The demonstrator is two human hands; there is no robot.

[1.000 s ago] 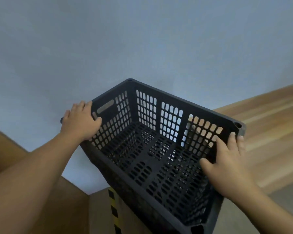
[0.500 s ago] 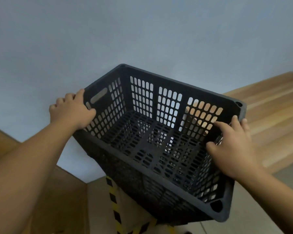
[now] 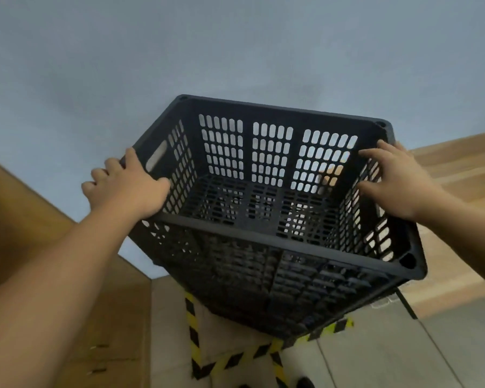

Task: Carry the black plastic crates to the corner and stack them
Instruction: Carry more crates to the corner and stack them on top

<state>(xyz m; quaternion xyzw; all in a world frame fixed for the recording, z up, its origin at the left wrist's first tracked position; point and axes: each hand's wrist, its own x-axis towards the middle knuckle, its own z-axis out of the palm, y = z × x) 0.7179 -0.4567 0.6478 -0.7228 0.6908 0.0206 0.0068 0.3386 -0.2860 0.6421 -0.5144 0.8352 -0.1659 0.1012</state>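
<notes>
A black plastic crate (image 3: 272,247) with slotted walls fills the middle of the head view, its open top towards me and level. It appears to sit on top of another black crate (image 3: 277,309), whose dark wall shows beneath it. My left hand (image 3: 126,183) grips the crate's left end wall by the handle slot. My right hand (image 3: 395,180) rests on the right end wall with the fingers spread over the rim. The crate is empty inside.
A pale blue wall (image 3: 235,51) rises straight behind the crate. Brown cardboard (image 3: 25,219) stands at the left, light wooden boards (image 3: 459,175) at the right. Yellow-black hazard tape (image 3: 193,337) marks the grey floor below the crates.
The crate has swung from tilted to level and come down onto the stack. Both hands have shifted up along its end walls; the right fingers have loosened and spread.
</notes>
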